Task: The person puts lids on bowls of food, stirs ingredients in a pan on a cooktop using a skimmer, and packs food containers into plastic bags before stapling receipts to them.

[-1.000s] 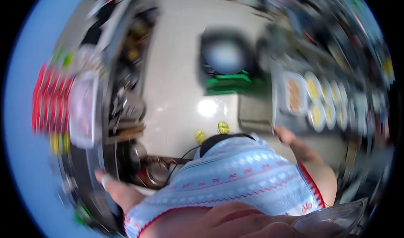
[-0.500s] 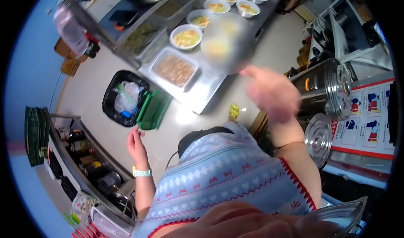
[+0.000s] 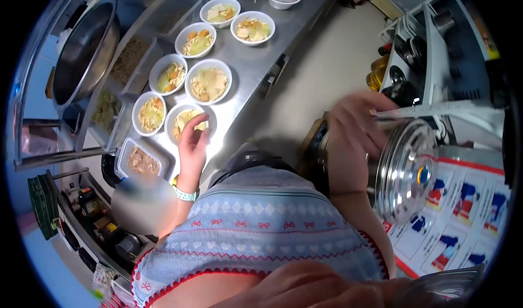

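My left hand (image 3: 192, 144) is over the near side of a white bowl (image 3: 178, 124) of pale noodle-like strips and sliced food. Its fingers are apart, curled near the rim; contact is unclear. Several similar filled bowls, such as this one (image 3: 208, 82), stand in two rows on the steel counter (image 3: 239, 71). A clear tub (image 3: 143, 159) of brownish minced food sits at the counter's near end. On the right, my right hand (image 3: 357, 125) is blurred, its fingers spread beside a white shelf edge (image 3: 436, 110) and a clear round lid (image 3: 406, 171).
A large steel basin (image 3: 86, 52) rests left of the counter above tubs of ingredients (image 3: 131, 60). A low shelf (image 3: 92, 199) with bottles is at lower left. On the right is a printed poster (image 3: 444, 221). A blurred disc hides part of the lower left.
The view has shifted closer to the counter and its bowls. My left hand has gone from above the floor to the nearest bowl. My right hand has moved away from the counter towards the shelf.
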Tool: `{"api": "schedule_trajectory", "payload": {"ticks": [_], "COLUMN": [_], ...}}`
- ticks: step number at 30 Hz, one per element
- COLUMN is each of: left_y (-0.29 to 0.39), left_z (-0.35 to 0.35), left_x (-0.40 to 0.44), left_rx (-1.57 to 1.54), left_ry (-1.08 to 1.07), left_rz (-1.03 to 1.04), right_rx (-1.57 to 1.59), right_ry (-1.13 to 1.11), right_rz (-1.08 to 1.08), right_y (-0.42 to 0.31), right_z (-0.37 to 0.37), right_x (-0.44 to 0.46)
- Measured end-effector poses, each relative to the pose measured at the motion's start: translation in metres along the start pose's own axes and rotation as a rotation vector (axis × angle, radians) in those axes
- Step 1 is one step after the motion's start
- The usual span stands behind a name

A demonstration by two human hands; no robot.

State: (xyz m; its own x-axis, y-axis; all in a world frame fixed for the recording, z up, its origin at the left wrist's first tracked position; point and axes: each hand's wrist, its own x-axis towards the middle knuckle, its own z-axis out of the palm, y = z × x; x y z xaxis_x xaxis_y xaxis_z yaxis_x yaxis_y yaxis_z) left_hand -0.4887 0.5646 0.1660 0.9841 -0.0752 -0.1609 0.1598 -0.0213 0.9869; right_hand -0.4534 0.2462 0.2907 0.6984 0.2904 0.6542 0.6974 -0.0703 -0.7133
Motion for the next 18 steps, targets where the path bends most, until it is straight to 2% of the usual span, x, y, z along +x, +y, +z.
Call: {"api": "schedule_trajectory", "payload": {"ticks": [2, 3, 5, 6, 7, 8, 9, 11, 12, 14, 15, 17, 18], "left_y": [0.003, 0.0, 0.005, 0.0, 0.012, 0.008, 0.017, 0.015, 0.028, 0.012, 0.016, 0.006, 0.004], "left_z": [0.012, 0.019, 0.035, 0.047, 0.058, 0.072, 0.084, 0.119, 0.137, 0.173, 0.196, 0.243, 0.267], "left_x": [0.036, 0.056, 0.095, 0.121, 0.138, 0.165, 0.189, 0.231, 0.252, 0.308, 0.335, 0.398, 0.425], "left_rx": [0.164, 0.3, 0.298, 0.137, 0.016, -0.08, 0.073, -0.013, 0.152, 0.247, 0.391, 0.606, 0.599], "left_ry": [0.023, 0.063, 0.017, -0.008, -0.054, -0.061, -0.093, -0.159, -0.154, -0.122, -0.055, 0.125, 0.163], "left_rz": [0.109, 0.245, 0.27, 0.23, 0.023, 0.008, -0.05, 0.067, 0.032, 0.2, 0.271, 0.407, 0.404], "right_rx": [-0.035, -0.049, -0.082, -0.122, -0.21, -0.295, -0.473, -0.371, -0.285, -0.218, -0.157, -0.505, -0.478], "right_ry": [-0.042, -0.06, -0.041, -0.027, -0.017, -0.013, 0.015, 0.07, 0.139, 0.129, 0.117, 0.011, -0.049], "right_rz": [0.234, 0.335, 0.474, 0.543, 0.641, 0.741, 0.931, 1.002, 1.037, 0.962, 0.89, 0.505, 0.594], "right_y": [0.11, 0.159, 0.237, 0.257, 0.273, 0.287, 0.3, 0.328, 0.349, 0.395, 0.416, 0.471, 0.487], "right_z": [-0.012, -0.02, -0.043, -0.062, -0.082, -0.102, -0.122, -0.153, -0.172, -0.194, -0.203, -0.211, -0.214], "right_x": [-0.016, -0.027, -0.05, -0.055, -0.053, -0.05, -0.043, -0.037, -0.021, -0.002, 0.013, 0.053, 0.08]}}
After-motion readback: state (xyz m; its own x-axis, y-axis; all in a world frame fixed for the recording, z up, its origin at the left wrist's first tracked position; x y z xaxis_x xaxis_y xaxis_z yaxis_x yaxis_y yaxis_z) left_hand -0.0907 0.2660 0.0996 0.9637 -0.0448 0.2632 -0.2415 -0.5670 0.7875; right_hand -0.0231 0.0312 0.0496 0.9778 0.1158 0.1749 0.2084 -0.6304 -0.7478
